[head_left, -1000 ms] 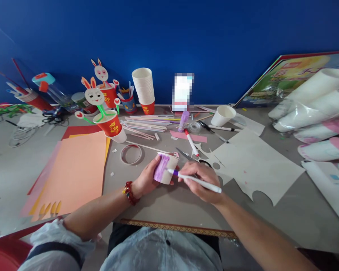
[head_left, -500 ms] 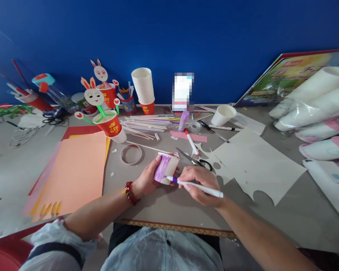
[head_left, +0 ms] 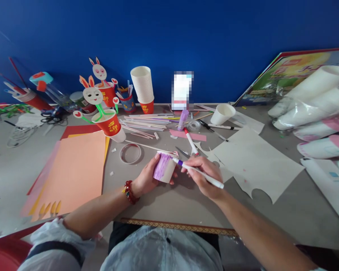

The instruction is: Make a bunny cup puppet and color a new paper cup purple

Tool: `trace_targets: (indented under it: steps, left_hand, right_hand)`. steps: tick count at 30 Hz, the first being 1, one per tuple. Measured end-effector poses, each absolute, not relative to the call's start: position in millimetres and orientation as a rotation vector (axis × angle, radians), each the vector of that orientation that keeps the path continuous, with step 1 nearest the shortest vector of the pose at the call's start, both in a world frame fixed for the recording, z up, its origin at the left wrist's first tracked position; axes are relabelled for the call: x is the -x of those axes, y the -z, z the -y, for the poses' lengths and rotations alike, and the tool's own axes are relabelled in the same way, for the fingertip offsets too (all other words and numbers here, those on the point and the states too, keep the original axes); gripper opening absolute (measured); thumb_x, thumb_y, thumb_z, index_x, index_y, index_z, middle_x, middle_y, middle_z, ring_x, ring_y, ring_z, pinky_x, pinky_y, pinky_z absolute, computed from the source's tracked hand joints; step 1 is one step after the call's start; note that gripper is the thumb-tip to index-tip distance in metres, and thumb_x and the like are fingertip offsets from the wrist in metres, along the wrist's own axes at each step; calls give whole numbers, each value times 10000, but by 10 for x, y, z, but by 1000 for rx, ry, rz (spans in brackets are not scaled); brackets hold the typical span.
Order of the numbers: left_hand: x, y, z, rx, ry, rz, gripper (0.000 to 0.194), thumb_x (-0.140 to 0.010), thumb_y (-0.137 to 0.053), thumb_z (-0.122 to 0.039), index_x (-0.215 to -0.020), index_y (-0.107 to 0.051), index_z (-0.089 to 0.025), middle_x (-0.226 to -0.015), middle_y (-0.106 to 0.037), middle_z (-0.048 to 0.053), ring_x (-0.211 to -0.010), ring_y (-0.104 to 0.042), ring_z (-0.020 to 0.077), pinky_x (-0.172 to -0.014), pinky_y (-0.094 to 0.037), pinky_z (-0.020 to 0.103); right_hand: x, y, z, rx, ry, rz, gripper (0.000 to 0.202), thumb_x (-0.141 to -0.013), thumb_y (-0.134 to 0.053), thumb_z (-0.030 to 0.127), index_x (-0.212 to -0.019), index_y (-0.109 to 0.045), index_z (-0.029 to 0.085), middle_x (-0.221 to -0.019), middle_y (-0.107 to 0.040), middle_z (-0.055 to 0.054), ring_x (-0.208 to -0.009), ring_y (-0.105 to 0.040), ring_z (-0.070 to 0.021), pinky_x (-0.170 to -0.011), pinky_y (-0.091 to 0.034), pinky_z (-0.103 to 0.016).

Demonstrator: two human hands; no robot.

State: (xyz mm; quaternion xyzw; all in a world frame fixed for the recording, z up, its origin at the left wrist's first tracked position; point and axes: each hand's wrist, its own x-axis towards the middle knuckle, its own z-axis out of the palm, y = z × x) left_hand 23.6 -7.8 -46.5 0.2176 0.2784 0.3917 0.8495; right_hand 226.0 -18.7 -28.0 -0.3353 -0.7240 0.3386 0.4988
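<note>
Near the middle of the frame, just above the bare front strip of the table (head_left: pixel 147 210), the left hand (head_left: pixel 145 178) holds a white paper cup (head_left: pixel 164 169) clamped, its thumb on the left side and other fingertips showing past the right side, so that the fingers seem to wrap behind. The cup's long axis runs up and down the frame, leaning a little rightward at the top; purple strokes cover its left part, while the right part is white. The right hand (head_left: pixel 210 191) lies to the right of the cup, apart from it, with its fingers closed on a white marker (head_left: pixel 211 180). That marker slants from lower right to upper left, across the cup's axis, and its tip appears to meet the upper right part of the cup, around the border of the purple; whether it actually presses there is too small to tell. The left hand is the nearer one, being on the cup, and the cup lies left of the right hand's fingers. Compared with half a second ago, the tip has gone from near the cup's lower edge up towards its top, and the right hand has risen with it, now covering the black handles of the scissors (head_left: pixel 182 151), whose blades alone show. The tape roll (head_left: pixel 130 163), left of the cup, appears unchanged beyond a slight shift of the whole view.
</note>
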Motion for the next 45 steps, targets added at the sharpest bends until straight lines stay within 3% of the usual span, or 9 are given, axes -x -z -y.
trace_targets:
  steps: [6,10,16,20,25,31,36,40,45]
  left_hand:
    - [-243,471,79,-481,-842,-626,620,-923,-544,-603,-1252,-646,-88,-906,-743,144,-730,-696,243,-647,-551,333]
    - [-257,472,83,-476,-855,-619,619,-917,-551,-602,-1281,-634,-108,-958,-741,140,-741,-696,247,-598,-536,317]
    - [-260,449,89,-506,-852,-661,611,-910,-551,-614,-1188,-678,-85,-861,-740,138,-721,-695,238,-659,-547,328]
    - [-255,441,92,-509,-854,-661,626,-895,-569,-625,-1229,-654,-103,-865,-741,131,-706,-691,241,-656,-554,345]
    - [-246,463,95,-467,-847,-667,622,-907,-550,-622,-1268,-631,-121,-941,-742,135,-733,-701,233,-627,-552,319]
    - [-242,462,92,-464,-848,-659,618,-908,-555,-618,-1212,-659,-91,-900,-739,141,-734,-698,232,-652,-558,322]
    - [-230,473,77,-410,-842,-608,595,-910,-552,-616,-1222,-662,-122,-967,-742,138,-747,-704,237,-626,-553,319]
    - [-230,488,74,-448,-847,-587,629,-915,-527,-633,-1221,-662,-100,-935,-743,143,-702,-703,243,-622,-541,330]
    - [-220,487,77,-419,-845,-591,625,-923,-521,-624,-1257,-645,-111,-976,-743,153,-750,-705,243,-639,-552,323]
  right_hand:
    - [-2231,252,192,573,-942,1859,152,-870,-562,122,-940,-648,226,-740,-698,-6,-657,-647,-163,-605,-519,-301]
    - [-2212,251,198,660,-900,1800,163,-874,-565,116,-964,-649,222,-761,-702,-13,-693,-654,-170,-638,-525,-312]
    - [-2211,248,211,512,-972,1887,181,-850,-557,93,-936,-647,225,-722,-681,0,-636,-632,-154,-604,-510,-288]
    - [-2208,226,210,517,-955,1817,216,-842,-561,74,-979,-648,216,-758,-695,-17,-673,-640,-158,-633,-520,-292]
    - [-2168,256,236,471,-999,1909,150,-823,-558,101,-876,-644,212,-671,-683,-6,-595,-604,-149,-581,-480,-278]
    - [-2184,263,228,547,-953,1838,176,-853,-556,98,-961,-640,209,-751,-709,-21,-687,-655,-164,-649,-523,-296]
    - [-2183,249,233,456,-1027,1889,141,-867,-550,138,-910,-642,237,-685,-690,-1,-602,-618,-159,-582,-506,-299]
    - [-2193,250,220,571,-1005,1778,151,-899,-549,137,-982,-637,227,-771,-709,-22,-702,-673,-175,-650,-544,-319]
    - [-2187,281,222,475,-1044,1874,123,-883,-557,144,-908,-649,222,-711,-700,-11,-637,-648,-162,-627,-527,-301]
